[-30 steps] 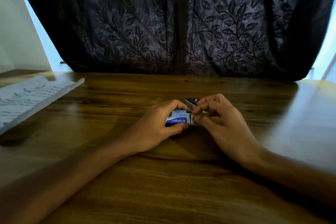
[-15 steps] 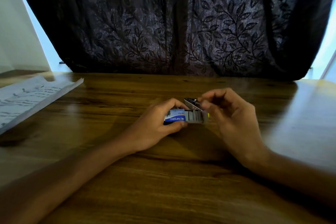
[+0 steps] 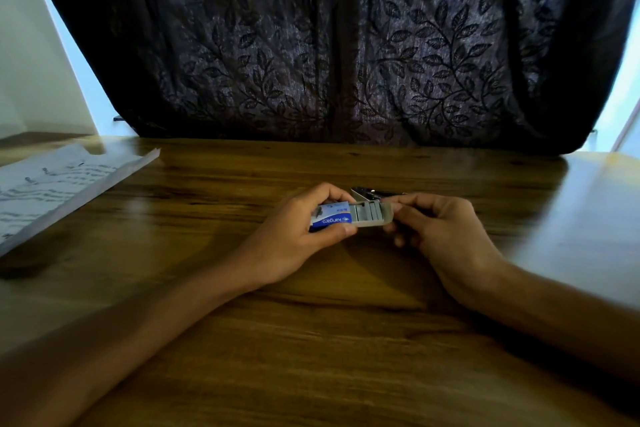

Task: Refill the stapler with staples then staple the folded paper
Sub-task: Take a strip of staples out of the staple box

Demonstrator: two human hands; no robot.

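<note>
While the staple box [image 3: 331, 219] sits slid open just above the counter [image 3: 311, 340], its blue-and-white sleeve lies in the left hand [image 3: 301, 236], whose grip is wrapped round it: thumb along the near edge, fingers curled over the far edge. Out of the sleeve's right end juts the grey tray [image 3: 372, 214], with rows of staples [image 3: 367, 211] showing in it as pale bars. At the tray's far right end the right hand [image 3: 446, 236] has its grip narrow, thumb and forefinger pinching the tray's end, the other fingers curled beneath; whether a strip of staples is caught in that pinch as well cannot be told. Just beyond both grips, touching or nearly touching the far side of the tray, lies the stapler [image 3: 372, 193], a shiny metal shape partly hidden behind the fingers of the right hand; whether it stands open is unclear. Both forearms run back from the grips toward the near edge of the wooden counter, the left from the lower left, the right from the lower right. Well to the left of the left grip, at the counter's far left side, lies the paper [image 3: 52, 184], white with lines of dark writing too blurred to read, one long edge turned toward the hands. Beyond the grips, past the far edge of the counter, hangs a dark curtain [image 3: 329, 45] patterned with leaves, with pale light showing at either side of it.
</note>
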